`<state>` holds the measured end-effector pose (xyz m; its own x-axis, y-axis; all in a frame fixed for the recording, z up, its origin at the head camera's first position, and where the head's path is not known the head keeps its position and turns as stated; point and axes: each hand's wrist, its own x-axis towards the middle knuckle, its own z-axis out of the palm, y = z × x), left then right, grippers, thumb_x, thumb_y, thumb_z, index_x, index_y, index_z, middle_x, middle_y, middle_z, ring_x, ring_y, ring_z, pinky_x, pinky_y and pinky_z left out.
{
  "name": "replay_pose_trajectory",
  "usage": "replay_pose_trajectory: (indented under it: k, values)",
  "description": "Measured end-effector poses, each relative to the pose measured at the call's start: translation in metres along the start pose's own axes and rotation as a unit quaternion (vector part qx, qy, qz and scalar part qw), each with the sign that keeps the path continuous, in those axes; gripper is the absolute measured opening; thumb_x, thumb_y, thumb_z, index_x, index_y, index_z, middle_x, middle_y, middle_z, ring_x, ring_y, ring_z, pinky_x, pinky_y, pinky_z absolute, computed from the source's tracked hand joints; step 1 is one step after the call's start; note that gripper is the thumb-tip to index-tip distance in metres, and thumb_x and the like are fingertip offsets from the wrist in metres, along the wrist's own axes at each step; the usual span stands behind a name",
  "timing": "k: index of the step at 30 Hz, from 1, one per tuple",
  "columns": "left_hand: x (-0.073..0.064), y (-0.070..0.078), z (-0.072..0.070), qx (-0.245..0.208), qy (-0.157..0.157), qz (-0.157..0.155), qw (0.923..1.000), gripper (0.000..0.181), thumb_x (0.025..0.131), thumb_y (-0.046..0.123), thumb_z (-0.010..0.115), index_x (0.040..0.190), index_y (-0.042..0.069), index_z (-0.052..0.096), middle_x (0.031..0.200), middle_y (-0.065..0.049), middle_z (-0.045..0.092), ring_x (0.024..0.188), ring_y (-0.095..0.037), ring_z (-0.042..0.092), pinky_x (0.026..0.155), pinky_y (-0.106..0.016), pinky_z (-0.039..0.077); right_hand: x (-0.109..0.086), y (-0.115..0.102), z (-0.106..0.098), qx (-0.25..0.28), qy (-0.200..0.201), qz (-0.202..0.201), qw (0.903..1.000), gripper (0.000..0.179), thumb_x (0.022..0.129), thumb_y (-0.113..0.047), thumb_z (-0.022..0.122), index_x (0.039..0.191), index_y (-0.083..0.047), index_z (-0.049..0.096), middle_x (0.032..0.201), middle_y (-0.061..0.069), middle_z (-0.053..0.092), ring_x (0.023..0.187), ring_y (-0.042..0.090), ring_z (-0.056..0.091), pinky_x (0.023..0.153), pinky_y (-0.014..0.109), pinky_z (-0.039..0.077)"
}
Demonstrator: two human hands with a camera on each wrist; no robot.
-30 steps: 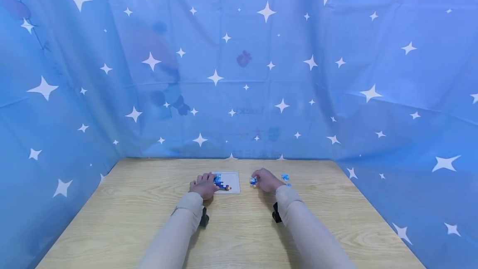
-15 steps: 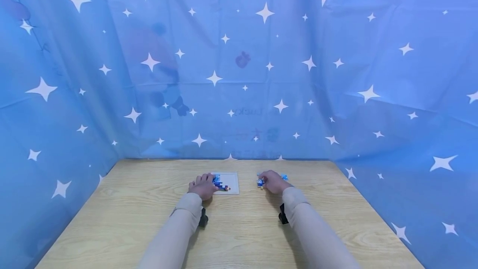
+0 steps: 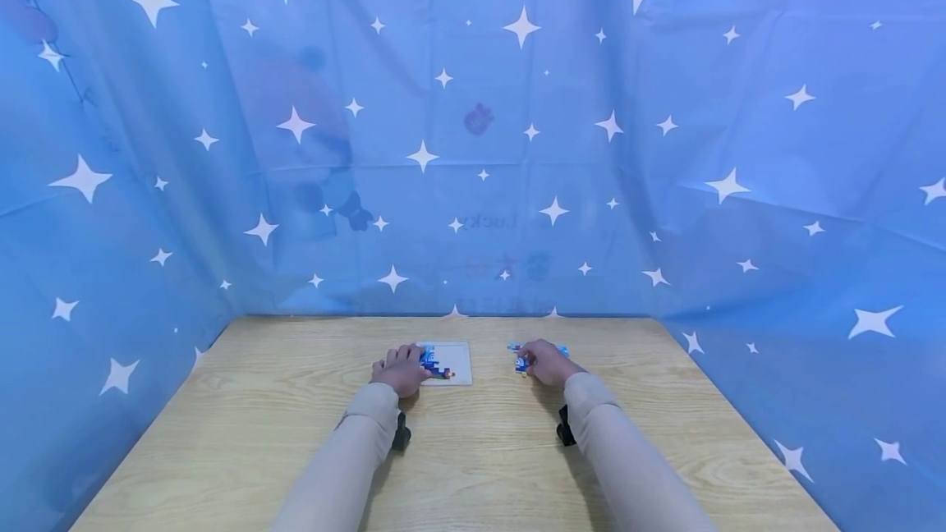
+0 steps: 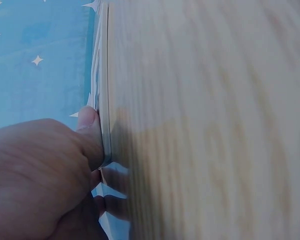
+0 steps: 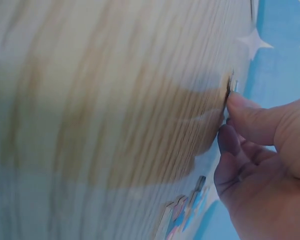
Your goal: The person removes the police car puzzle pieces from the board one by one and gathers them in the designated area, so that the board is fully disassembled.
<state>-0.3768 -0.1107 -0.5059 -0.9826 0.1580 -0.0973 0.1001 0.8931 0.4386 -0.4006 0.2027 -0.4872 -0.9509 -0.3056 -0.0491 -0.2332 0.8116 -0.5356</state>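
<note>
A white puzzle tray lies on the table, with joined blue puzzle pieces in its left part. My left hand rests at the tray's left side. The left wrist view shows its thumb against the tray's near edge and its fingertips down beside the corner. To the right of the tray, my right hand pinches a blue puzzle piece at the table surface. In the right wrist view the thumb meets the edge of a thin piece; most of that piece is hidden.
Another blue piece lies just beyond the right fingertips. More loose pieces lie close to the right hand, partly behind it in the head view. The wooden table ends at a blue star-printed curtain.
My right hand has moved to the right, away from the tray, and the blue puzzle piece at its fingertips has shifted with it. The left hand and the tray have stayed in place.
</note>
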Motion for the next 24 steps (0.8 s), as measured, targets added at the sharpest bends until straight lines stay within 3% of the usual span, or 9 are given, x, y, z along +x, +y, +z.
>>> replay_pose_trajectory:
  k: [18, 24]
  values:
    - [0.0016, -0.0031, 0.0027, 0.007, -0.001, -0.001, 1.0, 0.06, 0.105, 0.038, 0.054, 0.157, 0.013, 0.037, 0.161, -0.015, 0.031, 0.147, -0.039, 0.024, 0.114, -0.065, 0.018, -0.0022, 0.0033, 0.0011, -0.012, 0.008, -0.019, 0.9997, 0.035, 0.095, 0.01, 0.062, 0.129, 0.003, 0.066, 0.124, 0.018, 0.064, 0.123, 0.039, 0.056, 0.101, 0.053, 0.047]
    - [0.0026, -0.0014, 0.0017, 0.009, 0.005, -0.003, 0.9999, 0.059, 0.106, 0.036, 0.053, 0.157, 0.011, 0.037, 0.16, -0.015, 0.032, 0.144, -0.038, 0.027, 0.114, -0.064, 0.019, 0.0005, -0.0028, -0.0017, -0.016, 0.023, -0.028, 0.9992, 0.03, 0.097, 0.01, 0.056, 0.125, 0.004, 0.066, 0.119, 0.016, 0.062, 0.116, 0.036, 0.058, 0.096, 0.051, 0.049]
